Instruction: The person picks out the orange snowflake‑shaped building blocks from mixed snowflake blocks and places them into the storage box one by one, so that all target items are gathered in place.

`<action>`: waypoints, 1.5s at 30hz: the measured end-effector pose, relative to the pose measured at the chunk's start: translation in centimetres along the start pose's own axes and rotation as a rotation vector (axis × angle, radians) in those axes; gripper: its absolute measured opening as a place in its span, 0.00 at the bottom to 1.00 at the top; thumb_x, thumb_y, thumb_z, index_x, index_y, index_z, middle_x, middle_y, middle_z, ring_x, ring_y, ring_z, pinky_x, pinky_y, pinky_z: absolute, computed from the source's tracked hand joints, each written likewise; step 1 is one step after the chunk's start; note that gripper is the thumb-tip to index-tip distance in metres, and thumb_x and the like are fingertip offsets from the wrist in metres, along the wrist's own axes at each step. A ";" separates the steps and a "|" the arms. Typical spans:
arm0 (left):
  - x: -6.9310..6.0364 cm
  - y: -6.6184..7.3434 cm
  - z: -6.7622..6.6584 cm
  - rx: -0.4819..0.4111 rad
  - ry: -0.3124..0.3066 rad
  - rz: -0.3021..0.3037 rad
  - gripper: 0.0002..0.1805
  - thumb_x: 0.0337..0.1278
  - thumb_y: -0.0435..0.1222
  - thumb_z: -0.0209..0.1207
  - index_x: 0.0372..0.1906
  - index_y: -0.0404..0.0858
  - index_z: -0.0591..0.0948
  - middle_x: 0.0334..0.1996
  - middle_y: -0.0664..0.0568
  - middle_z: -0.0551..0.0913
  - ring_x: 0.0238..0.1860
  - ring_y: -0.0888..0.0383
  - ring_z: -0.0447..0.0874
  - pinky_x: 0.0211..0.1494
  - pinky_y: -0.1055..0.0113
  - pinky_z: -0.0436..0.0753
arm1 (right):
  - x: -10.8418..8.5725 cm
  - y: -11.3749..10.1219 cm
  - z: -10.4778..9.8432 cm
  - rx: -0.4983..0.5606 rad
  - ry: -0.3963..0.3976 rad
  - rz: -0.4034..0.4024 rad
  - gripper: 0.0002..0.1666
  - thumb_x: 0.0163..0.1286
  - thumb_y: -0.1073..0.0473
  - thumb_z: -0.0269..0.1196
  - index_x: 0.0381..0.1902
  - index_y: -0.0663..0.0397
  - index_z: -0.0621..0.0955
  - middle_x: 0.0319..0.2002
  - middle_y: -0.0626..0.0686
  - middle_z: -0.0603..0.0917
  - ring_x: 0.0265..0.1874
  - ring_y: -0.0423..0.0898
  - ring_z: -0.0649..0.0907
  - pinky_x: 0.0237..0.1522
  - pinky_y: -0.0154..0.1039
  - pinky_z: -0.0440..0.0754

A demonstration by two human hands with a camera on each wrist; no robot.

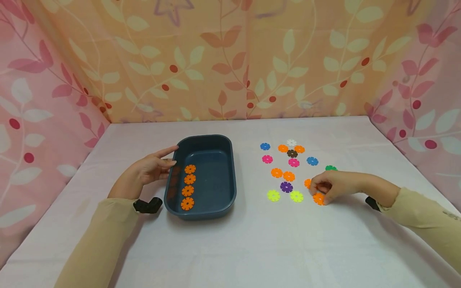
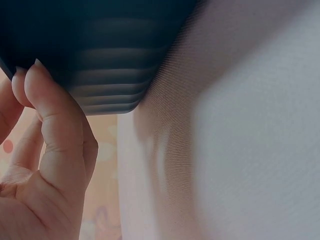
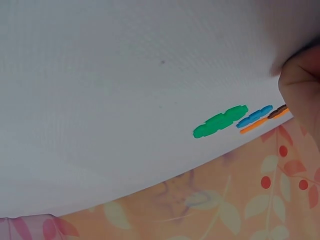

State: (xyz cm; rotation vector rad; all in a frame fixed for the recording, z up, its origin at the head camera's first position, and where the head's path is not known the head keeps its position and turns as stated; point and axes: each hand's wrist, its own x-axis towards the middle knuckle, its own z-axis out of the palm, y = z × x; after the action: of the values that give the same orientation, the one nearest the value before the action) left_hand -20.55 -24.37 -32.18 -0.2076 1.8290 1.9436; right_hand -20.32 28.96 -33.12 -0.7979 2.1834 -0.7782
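A dark blue-grey rectangular tray [image 1: 216,204] stands left of centre on the table. Several orange notched plastic discs [image 1: 188,191] lie in a row along its left inside. My left hand [image 1: 153,170] rests against the tray's left side; in the left wrist view its fingertips [image 2: 40,82] touch the outer wall. Over on the right, my right hand [image 1: 333,186] has thumb and index finger bent at the edges of an orange notched disc [image 1: 319,199], pinching it at table level. Another orange disc [image 1: 307,183] is partly hidden by that hand. The right wrist view shows only part of the hand [image 3: 302,90].
Loose notched discs lie between tray and right hand: blue [image 1: 312,161], pink [image 1: 293,163], purple [image 1: 286,187], yellow [image 1: 273,195], brown [image 1: 292,153], white [image 1: 291,142], more orange [image 1: 277,173]. A green disc [image 3: 220,121] lies beyond the right hand. Patterned cloth [image 1: 230,60] surrounds the white-covered table [image 1: 252,248].
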 end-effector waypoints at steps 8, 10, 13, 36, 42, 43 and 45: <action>0.0 0.5 0.4 0.006 0.043 -0.031 0.41 0.67 0.26 0.53 0.78 0.49 0.50 0.39 0.52 0.77 0.31 0.58 0.78 0.38 0.67 0.81 | -0.3 0.1 0.5 -0.033 0.066 0.009 0.15 0.55 0.66 0.72 0.37 0.52 0.78 0.30 0.49 0.73 0.32 0.46 0.72 0.32 0.32 0.70; -0.1 0.4 0.4 0.004 0.047 -0.032 0.41 0.67 0.26 0.53 0.78 0.49 0.50 0.38 0.52 0.77 0.30 0.58 0.78 0.38 0.67 0.81 | -0.3 0.1 0.5 -0.043 0.082 0.022 0.15 0.55 0.65 0.72 0.36 0.52 0.77 0.30 0.49 0.73 0.32 0.47 0.72 0.32 0.32 0.70; 0.0 0.3 0.4 0.001 0.050 -0.032 0.40 0.68 0.26 0.52 0.78 0.49 0.50 0.38 0.53 0.77 0.31 0.58 0.78 0.39 0.67 0.81 | -0.4 0.0 0.6 -0.039 0.100 0.034 0.14 0.57 0.65 0.71 0.35 0.53 0.76 0.30 0.49 0.74 0.32 0.46 0.73 0.32 0.32 0.71; 0.0 0.3 0.5 -0.008 0.036 -0.020 0.40 0.67 0.26 0.54 0.78 0.49 0.51 0.39 0.54 0.79 0.34 0.58 0.80 0.42 0.65 0.81 | -0.2 -3.8 -0.4 0.254 0.176 0.104 0.20 0.67 0.63 0.64 0.53 0.71 0.80 0.35 0.56 0.83 0.32 0.52 0.82 0.37 0.39 0.82; 0.0 0.2 0.4 -0.020 0.032 -0.021 0.40 0.67 0.26 0.53 0.78 0.49 0.51 0.37 0.54 0.79 0.33 0.57 0.80 0.42 0.65 0.81 | 0.3 -5.1 -0.4 0.341 0.190 0.107 0.23 0.67 0.61 0.65 0.54 0.73 0.78 0.34 0.56 0.82 0.32 0.51 0.83 0.38 0.41 0.83; 0.0 0.2 0.4 -0.022 0.031 -0.021 0.40 0.67 0.26 0.53 0.78 0.48 0.51 0.37 0.54 0.79 0.33 0.58 0.80 0.42 0.65 0.81 | 0.4 -5.3 -0.4 0.354 0.195 0.107 0.23 0.67 0.61 0.64 0.55 0.73 0.78 0.34 0.56 0.82 0.32 0.51 0.83 0.38 0.41 0.83; 0.0 0.2 0.3 -0.026 0.035 -0.021 0.40 0.67 0.26 0.53 0.78 0.49 0.51 0.38 0.54 0.79 0.33 0.58 0.80 0.41 0.65 0.81 | 0.6 -5.9 -0.4 0.386 0.207 0.107 0.24 0.67 0.61 0.65 0.55 0.74 0.77 0.34 0.56 0.82 0.31 0.51 0.83 0.38 0.41 0.84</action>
State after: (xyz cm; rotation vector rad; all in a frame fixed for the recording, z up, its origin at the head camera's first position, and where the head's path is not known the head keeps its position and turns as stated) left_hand -20.53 -24.08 -32.00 -0.2705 1.8169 1.9622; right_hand -19.14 24.95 -28.96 -0.4174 2.1325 -1.2240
